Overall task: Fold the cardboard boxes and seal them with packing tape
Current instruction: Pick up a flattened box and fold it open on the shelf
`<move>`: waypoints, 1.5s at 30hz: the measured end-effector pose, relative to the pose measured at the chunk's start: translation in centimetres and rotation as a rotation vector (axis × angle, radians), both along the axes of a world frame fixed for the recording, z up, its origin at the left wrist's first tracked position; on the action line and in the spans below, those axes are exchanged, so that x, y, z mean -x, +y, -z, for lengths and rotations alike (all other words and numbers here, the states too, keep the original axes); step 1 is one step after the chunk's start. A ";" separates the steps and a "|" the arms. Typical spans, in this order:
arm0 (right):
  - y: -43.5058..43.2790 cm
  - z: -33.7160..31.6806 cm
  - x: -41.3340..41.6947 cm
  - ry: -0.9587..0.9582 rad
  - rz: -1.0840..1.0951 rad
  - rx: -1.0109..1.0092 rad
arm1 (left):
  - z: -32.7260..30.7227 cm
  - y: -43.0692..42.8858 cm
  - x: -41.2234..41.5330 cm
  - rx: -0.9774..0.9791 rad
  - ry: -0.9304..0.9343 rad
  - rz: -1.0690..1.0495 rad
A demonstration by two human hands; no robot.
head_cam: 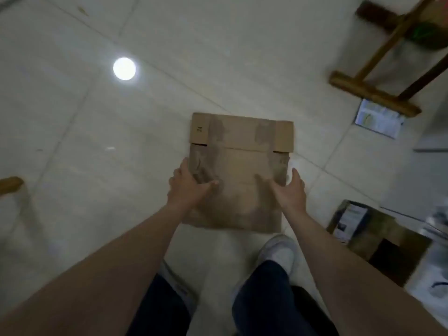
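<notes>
One flat box (240, 163) over the floor (97, 122); left hand (188, 187) and right hand (291, 192) grasp its side edges.

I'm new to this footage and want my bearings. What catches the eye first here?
A flattened cardboard box in the middle, held over the pale tiled floor by the left hand and right hand at its side edges. At upper left, a bright round light reflection glares on the tiles.
</notes>
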State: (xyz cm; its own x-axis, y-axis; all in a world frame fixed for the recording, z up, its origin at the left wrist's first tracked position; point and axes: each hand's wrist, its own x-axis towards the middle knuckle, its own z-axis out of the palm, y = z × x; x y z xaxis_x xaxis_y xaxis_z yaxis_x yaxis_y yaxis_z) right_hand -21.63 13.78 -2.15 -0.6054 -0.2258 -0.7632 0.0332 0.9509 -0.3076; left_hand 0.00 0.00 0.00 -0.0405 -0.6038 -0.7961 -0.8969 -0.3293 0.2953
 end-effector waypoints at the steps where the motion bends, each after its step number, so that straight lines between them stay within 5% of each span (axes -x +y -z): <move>1: 0.2 1.8 0.2 0.011 0.012 0.013 | 1.7 0.5 0.4 -0.017 -0.002 -0.052; 9: 0.1 8.9 -0.2 0.054 0.227 0.071 | 9.1 1.4 1.5 0.071 -0.058 -0.337; 15: -3.9 2.2 0.0 0.060 0.226 0.197 | 3.4 -1.6 -1.0 0.078 0.099 -0.480; 22: -17.7 -17.6 -0.5 0.123 0.023 0.398 | -15.4 -12.4 -3.4 0.256 0.266 -0.572; 30: -36.7 -46.2 -7.0 0.133 -0.113 0.701 | -44.1 -29.6 -10.9 0.523 0.484 -0.634; 37: -49.5 -69.9 -16.4 0.143 -0.200 0.928 | -67.6 -40.0 -20.6 0.739 0.547 -0.684; 45: -60.3 -90.0 -23.0 0.146 -0.297 1.090 | -87.3 -49.0 -28.1 0.922 0.595 -0.683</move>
